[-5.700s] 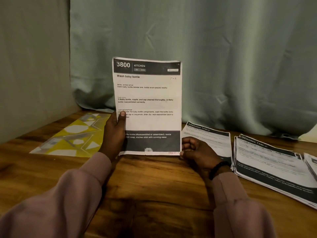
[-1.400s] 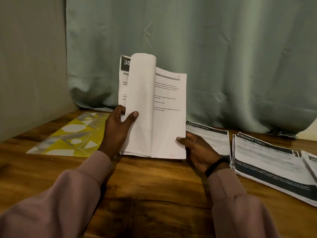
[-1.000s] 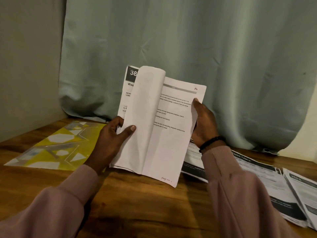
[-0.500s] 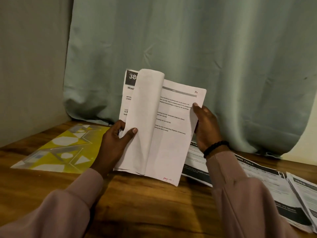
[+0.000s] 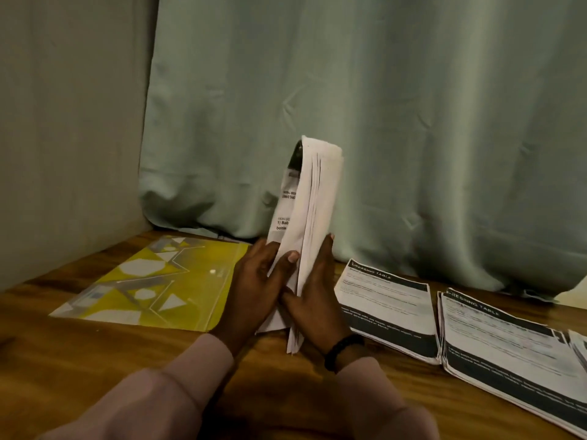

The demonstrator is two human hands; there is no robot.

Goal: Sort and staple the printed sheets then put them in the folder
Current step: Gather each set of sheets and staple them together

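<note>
A bundle of printed sheets [image 5: 313, 214] stands upright on the wooden table [image 5: 95, 360], folded over so its pages face each other. My left hand [image 5: 257, 287] grips its left side, thumb laid across the white page. My right hand [image 5: 317, 300] holds the right side, fingers flat along the pages. A yellow plastic folder [image 5: 152, 281] with grey and white shapes lies flat to the left. A stapler is nowhere in view.
Two stacks of printed sheets headed "Dressing table" lie to the right, one [image 5: 387, 309] near my right wrist, another [image 5: 514, 350] further right. A pale green curtain [image 5: 381, 122] hangs behind the table and a wall [image 5: 63, 122] closes the left side.
The bundle was spread open to show an inner page; now the pages are swung together, edge-on to me. My right hand dropped from the page's upper edge to its lower part.
</note>
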